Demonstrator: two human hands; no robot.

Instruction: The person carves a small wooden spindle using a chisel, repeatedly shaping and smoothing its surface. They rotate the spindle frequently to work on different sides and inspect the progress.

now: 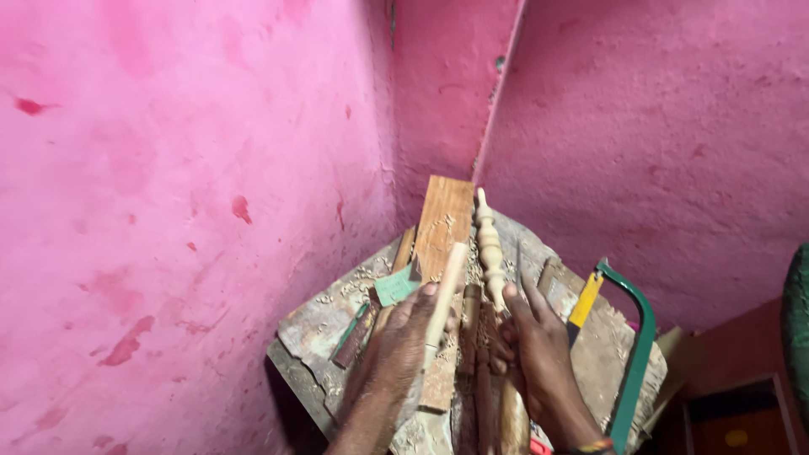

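Head view: the left hand [403,341] grips a pale wooden rod [444,291], its long axis pointing up toward the worktop's [316,329] far corner. The right hand [539,350], fingers spread open, rests beside a turned spindle [490,248] pointing likewise.

This is looking like a small woodworking shop tucked into a corner of rough pink-painted walls [168,168]. Under the hands, a worn bench top [308,333] is lying scattered with wood shavings, and a turned wooden spindle [490,248] and a plank [444,221] are resting just beyond the fingers. To the right of the right hand, a green-framed hacksaw [638,345] is lying on the bench.
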